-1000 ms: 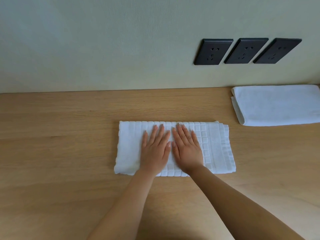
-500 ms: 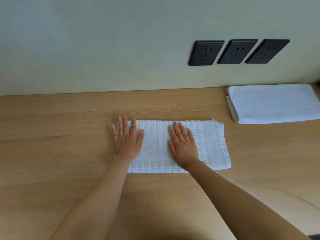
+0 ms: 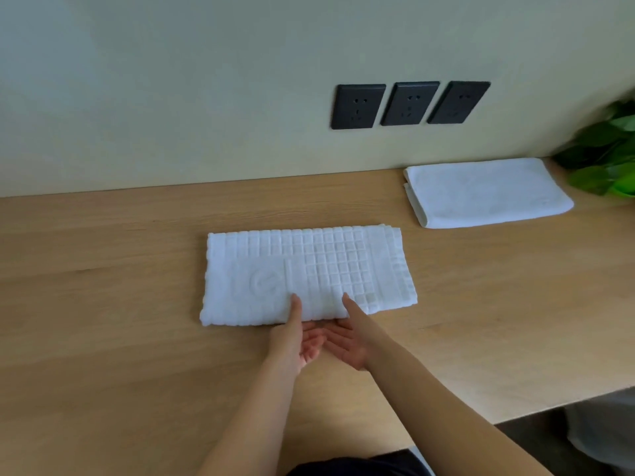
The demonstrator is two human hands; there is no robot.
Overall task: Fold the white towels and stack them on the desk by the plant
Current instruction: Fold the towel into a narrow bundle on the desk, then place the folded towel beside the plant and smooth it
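Observation:
A folded white towel with a raised square pattern [image 3: 309, 269] lies flat in the middle of the wooden desk [image 3: 103, 304]. My left hand [image 3: 295, 341] and my right hand [image 3: 347, 338] meet at the towel's near edge, palms up. Their fingers are slid under that edge and are hidden, while each thumb rests on top of the cloth. A second folded white towel [image 3: 484, 192], smooth, lies at the back right against the wall. Green leaves of the plant [image 3: 608, 156] show just to its right.
Three black wall sockets [image 3: 409, 103] sit above the desk's back edge. The desk's front edge runs diagonally at the lower right, with the floor and something pale [image 3: 604, 438] beyond it. Bare wood spreads to the left of the patterned towel.
Both hands have left the towel's top, where they lay flat and spread apart, and have come to its near edge with fingers under it. The view has shifted, bringing the plant into sight.

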